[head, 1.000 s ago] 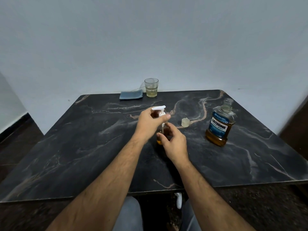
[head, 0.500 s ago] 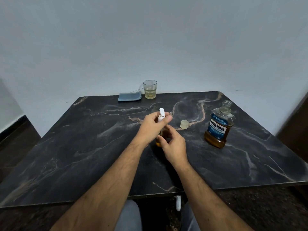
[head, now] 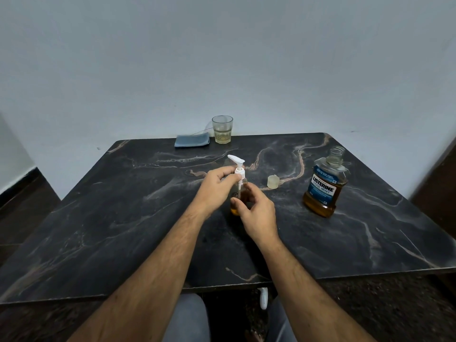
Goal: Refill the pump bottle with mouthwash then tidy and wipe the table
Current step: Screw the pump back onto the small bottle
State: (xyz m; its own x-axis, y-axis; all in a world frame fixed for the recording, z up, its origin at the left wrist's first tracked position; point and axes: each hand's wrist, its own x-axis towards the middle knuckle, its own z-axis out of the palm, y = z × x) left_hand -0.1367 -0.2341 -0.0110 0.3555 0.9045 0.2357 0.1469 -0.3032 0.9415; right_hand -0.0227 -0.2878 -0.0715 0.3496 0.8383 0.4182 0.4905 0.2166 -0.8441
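- Nearest me, the person's knees in grey trousers show under the near edge of the dark marbled surface (head: 123, 230), both bare forearms reaching over it.
- The right hand (head: 259, 215) curls its fingers round the lower body of the small pump bottle (head: 236, 208), which stands upright at the middle of the surface with amber liquid in its bottom part.
- The left hand (head: 217, 186) pinches the white pump collar (head: 239, 172) at the bottle's neck; the spout above points left and away.
- Just right of the hands a small pale cap (head: 273, 181) sits alone.
- Further right stands the open mouthwash bottle (head: 324, 187), about half full.
- At the far edge a folded blue cloth (head: 192, 140) lies just beside a glass (head: 222, 129) holding pale liquid.
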